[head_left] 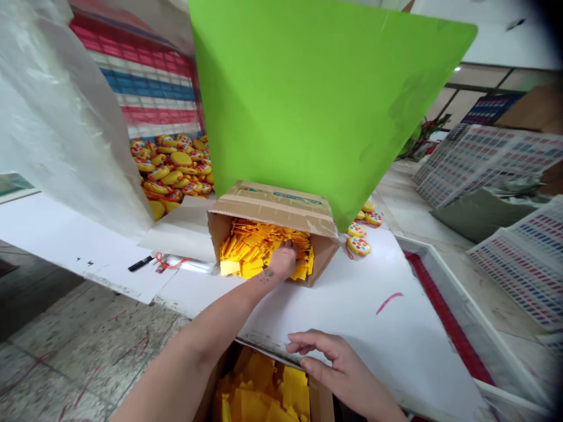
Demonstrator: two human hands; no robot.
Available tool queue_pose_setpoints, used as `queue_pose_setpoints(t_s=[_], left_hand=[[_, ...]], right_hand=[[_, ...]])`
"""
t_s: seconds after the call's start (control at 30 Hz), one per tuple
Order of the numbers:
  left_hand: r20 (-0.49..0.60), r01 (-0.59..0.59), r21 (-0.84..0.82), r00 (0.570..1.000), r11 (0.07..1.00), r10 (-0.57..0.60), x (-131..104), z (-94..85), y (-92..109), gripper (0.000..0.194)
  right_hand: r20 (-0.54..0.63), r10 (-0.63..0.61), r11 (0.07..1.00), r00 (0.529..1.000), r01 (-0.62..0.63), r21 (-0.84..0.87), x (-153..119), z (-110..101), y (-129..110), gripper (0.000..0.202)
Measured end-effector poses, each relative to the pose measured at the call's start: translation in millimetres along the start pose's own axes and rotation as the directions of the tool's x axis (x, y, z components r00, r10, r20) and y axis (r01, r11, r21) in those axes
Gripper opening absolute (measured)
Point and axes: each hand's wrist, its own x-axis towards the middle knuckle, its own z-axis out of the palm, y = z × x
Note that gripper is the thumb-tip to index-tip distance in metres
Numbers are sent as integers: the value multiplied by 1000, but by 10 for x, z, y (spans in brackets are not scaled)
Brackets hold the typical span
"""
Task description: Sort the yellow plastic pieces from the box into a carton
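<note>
A cardboard box [272,205] lies on its side on the white table [334,305], its opening facing me. Many small yellow-orange pieces [246,246] fill it. My left hand [284,259] reaches into the opening and touches the pieces; its fingertips are partly hidden among them. My right hand [332,363] hovers over the table's near edge with its fingers apart and nothing in them. Below that edge, between my forearms, a second box [322,398] holds larger yellow pieces [259,398].
A green board [308,105] stands behind the box. Round yellow items [176,167] are heaped at the back left, and several more [359,246] lie right of the box. A black marker [141,263] lies at left. A white-rimmed tray [466,310] is at right.
</note>
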Motion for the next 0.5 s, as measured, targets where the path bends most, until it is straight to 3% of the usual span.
queue_pose_setpoints(t_s=[0.1, 0.3, 0.4, 0.5], left_hand=[[18, -22, 47, 1000, 999, 21, -2, 19, 28, 45], [114, -83, 93, 991, 992, 72, -20, -2, 39, 28], [106, -96, 87, 991, 992, 87, -79, -164, 11, 25], [57, -68, 68, 996, 995, 64, -239, -464, -47, 30]], right_hand=[[19, 15, 1000, 1000, -15, 11, -21, 6, 0, 31], [-24, 29, 999, 999, -29, 20, -29, -5, 2, 29], [-58, 48, 999, 997, -49, -16, -8, -57, 46, 30], [-128, 22, 988, 992, -41, -146, 83, -141, 144, 31]])
